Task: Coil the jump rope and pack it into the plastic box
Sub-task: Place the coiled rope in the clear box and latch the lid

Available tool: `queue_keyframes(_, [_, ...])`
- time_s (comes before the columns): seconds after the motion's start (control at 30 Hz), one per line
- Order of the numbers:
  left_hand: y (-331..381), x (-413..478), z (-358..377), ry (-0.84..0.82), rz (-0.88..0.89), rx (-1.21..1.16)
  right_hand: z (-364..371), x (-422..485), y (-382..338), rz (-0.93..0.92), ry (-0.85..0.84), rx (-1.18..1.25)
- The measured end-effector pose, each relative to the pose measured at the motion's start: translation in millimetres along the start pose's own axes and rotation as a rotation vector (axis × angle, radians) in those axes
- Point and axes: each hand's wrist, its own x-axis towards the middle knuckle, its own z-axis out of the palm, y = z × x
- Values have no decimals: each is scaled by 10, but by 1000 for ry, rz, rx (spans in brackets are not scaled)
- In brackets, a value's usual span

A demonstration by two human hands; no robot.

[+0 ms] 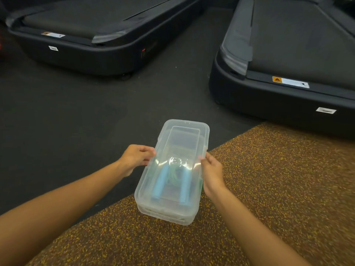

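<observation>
Curling round the long sides of the plastic box [165, 211], the fingers [147, 150] of the left hand [136, 158] and the right hand [211, 174] hold it over a speckled floor mat [269, 189] — the jump rope [173, 178] lies coiled inside, under the lid [182, 139]. Far off stand treadmills [96, 35].

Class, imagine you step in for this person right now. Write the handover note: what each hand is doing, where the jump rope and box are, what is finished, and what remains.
Left hand: fingers curled over the left edge of the lid.
Right hand: pinches the lid's right edge.
Jump rope: inside the plastic box, green cord bundled between its two blue handles, seen through the lid.
The box is at the edge of the speckled mat.
Done: rope packed, lid laid on top.
Left: probably press the lid down all round; I cannot tell whether it has latched.
</observation>
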Motion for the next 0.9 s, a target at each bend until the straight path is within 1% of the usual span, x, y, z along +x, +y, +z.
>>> queue_keyframes(0.1, [-58,29,-5,54,-12,29,19,2,112,-55,82,-213])
queue_keyframes(0.2, [-78,44,11,100,-15,80,42,28,167,-88,120,-426])
queue_keyframes(0.33, [-63,75,30,117,-16,124,41,99,226,-72,132,-576])
queue_keyframes(0.43, [-70,98,80,125,-21,165,43,178,284,-30,153,-609])
queue_keyframes(0.57, [-97,126,161,126,-27,205,7,247,299,-39,179,-645])
queue_keyframes(0.7, [-94,151,192,126,-6,268,1,230,319,8,155,-648])
queue_keyframes(0.9, [-130,200,185,143,-5,343,-13,43,211,32,110,-520])
